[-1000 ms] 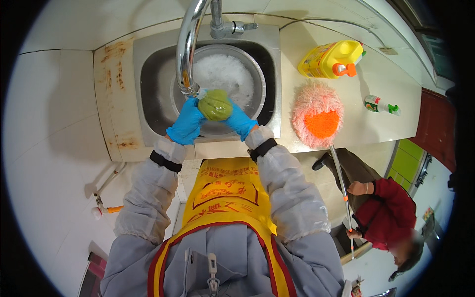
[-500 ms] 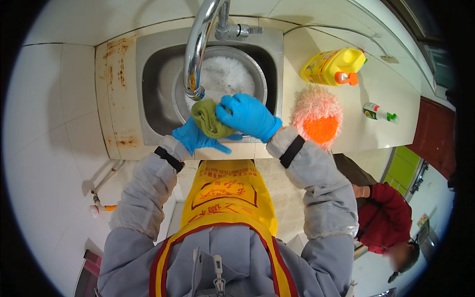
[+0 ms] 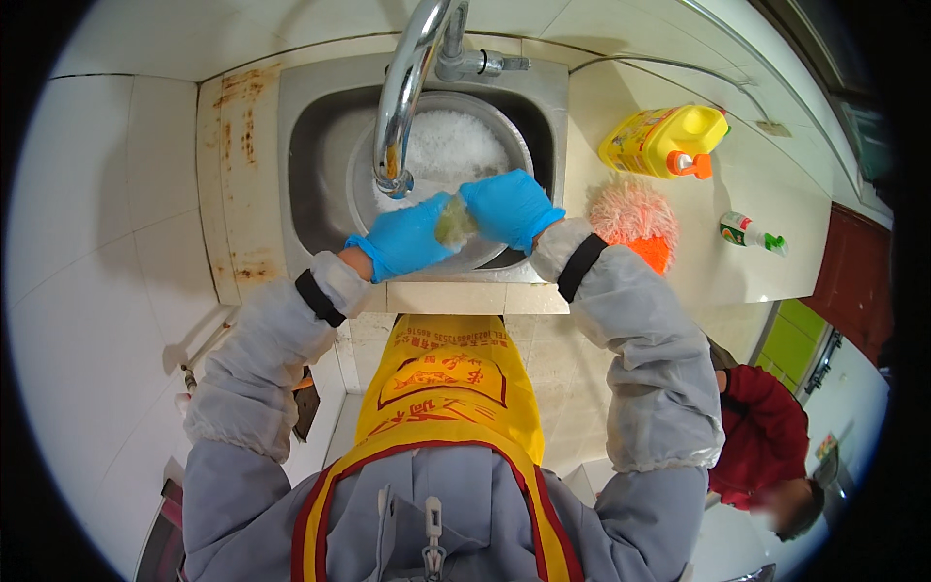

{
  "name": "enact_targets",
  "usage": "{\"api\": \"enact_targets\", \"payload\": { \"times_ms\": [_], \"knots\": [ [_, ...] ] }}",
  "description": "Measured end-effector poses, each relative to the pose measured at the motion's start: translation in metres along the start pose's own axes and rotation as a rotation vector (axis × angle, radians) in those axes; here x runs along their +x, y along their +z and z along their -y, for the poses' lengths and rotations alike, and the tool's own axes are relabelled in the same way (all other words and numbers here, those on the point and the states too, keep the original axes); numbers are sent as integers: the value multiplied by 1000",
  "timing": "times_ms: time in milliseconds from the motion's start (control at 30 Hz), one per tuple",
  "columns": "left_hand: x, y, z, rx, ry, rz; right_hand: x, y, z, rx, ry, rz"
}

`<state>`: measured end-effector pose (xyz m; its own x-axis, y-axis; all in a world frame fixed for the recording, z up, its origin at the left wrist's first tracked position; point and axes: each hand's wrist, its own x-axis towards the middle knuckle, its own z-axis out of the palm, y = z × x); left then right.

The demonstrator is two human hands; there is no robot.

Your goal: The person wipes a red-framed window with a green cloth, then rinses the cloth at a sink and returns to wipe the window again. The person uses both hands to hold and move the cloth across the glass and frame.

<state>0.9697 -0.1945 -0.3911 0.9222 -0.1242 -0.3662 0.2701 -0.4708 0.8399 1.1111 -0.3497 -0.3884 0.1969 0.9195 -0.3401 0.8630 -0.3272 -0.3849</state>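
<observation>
My left hand [image 3: 405, 236], in a blue glove, is closed on a green cloth [image 3: 453, 224] below the curved chrome faucet [image 3: 407, 97]. My right hand [image 3: 506, 206], also blue-gloved, grips the other end of that cloth, slightly higher and to the right. The cloth is mostly hidden between my fists and somewhat blurred. It is held over the lower part of a round metal basin [image 3: 519, 142] with white suds [image 3: 451, 141] inside, which sits in the steel sink [image 3: 315, 184].
On the right counter are a yellow jug [image 3: 650, 138] with orange pump, a fluffy pink-and-orange mop head [image 3: 635, 223] and a white spray bottle [image 3: 745, 233] with green top. A person in red [image 3: 761, 436] is at lower right. A rust-stained ledge [image 3: 238, 175] borders the left wall.
My hands have spread sideways with the cloth stretched between them; the right one rose and shifted right, and the left re-gripped after its fingers were spread. The person in red has partly gone behind my arm.
</observation>
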Motion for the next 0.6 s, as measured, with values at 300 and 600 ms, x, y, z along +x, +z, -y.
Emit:
{"api": "enact_targets", "payload": {
  "times_ms": [300,600],
  "knots": [
    [-7,1,41,375,95,-223,11,71,61,1151,602,199],
    [-17,-9,71,-69,-156,-225,21,81,54,1816,537,-109]
  ]
}}
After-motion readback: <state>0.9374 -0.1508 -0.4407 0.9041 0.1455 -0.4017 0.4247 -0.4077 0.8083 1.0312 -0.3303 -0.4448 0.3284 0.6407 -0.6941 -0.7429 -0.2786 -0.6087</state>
